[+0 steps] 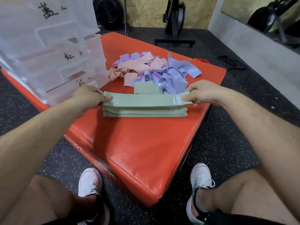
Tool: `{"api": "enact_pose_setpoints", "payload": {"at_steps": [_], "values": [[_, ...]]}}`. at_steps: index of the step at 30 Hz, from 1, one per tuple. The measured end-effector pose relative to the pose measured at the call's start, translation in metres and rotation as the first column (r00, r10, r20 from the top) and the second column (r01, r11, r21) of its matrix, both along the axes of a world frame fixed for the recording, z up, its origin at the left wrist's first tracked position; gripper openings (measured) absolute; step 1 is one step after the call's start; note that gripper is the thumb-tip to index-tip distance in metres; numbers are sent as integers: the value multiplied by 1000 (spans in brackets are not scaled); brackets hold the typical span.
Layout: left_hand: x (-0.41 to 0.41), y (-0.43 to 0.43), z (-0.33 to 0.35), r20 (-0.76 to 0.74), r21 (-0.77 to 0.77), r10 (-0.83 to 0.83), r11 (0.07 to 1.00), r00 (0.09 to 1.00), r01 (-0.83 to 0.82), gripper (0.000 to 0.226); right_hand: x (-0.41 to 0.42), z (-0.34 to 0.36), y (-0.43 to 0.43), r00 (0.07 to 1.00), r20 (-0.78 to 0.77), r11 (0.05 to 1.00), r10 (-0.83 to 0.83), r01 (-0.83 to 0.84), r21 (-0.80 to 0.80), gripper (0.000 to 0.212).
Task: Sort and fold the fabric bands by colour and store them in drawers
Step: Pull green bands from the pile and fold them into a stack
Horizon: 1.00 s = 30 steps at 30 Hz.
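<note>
A flat green fabric band (146, 100) marked "30" is stretched between my two hands just above a neat stack of green bands (145, 113) on the red mat. My left hand (88, 97) pinches its left end and my right hand (203, 93) pinches its right end. Behind the stack lies another loosely folded green band (146, 87). Further back is a tangled heap of pink bands (134, 65) and lilac-blue bands (172, 77). A translucent plastic drawer unit (53, 51) with handwritten labels stands at the left on the mat.
The red padded mat (141, 151) rests on dark speckled rubber flooring. My knees and white shoes (90, 181) sit at its near edge. Black gym equipment stands (174, 30) are behind the mat, and a pale wall runs along the right.
</note>
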<state>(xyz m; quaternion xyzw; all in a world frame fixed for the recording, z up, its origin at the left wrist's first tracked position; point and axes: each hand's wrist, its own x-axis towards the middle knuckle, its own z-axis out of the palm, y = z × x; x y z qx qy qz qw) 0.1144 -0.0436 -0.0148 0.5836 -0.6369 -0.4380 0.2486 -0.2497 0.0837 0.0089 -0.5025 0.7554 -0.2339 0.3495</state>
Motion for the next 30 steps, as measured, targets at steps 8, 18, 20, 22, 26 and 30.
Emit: {"api": "enact_pose_setpoints", "payload": {"at_steps": [8,18,20,22,26,30], "values": [[-3,1,-27,398,-247,-33,959,917,142,27,12,-27,-4,991,-129,999,-46,48,16,23],[-1,6,-33,448,-349,-79,901,891,256,24,22,-31,3,966,-256,997,41,-56,-53,25],[-1,5,-32,472,-346,-71,902,879,259,19,23,-32,4,937,-343,996,62,-82,-46,19],[-2,6,-31,483,-343,-71,902,873,263,18,22,-33,5,906,-415,994,82,-107,-38,15],[-1,5,-31,536,-353,-80,883,841,309,15,18,-37,6,836,-536,990,117,-144,-8,12],[-8,-1,-24,608,-381,-58,854,792,355,14,27,-32,1,788,-614,993,52,-109,-56,15]]}}
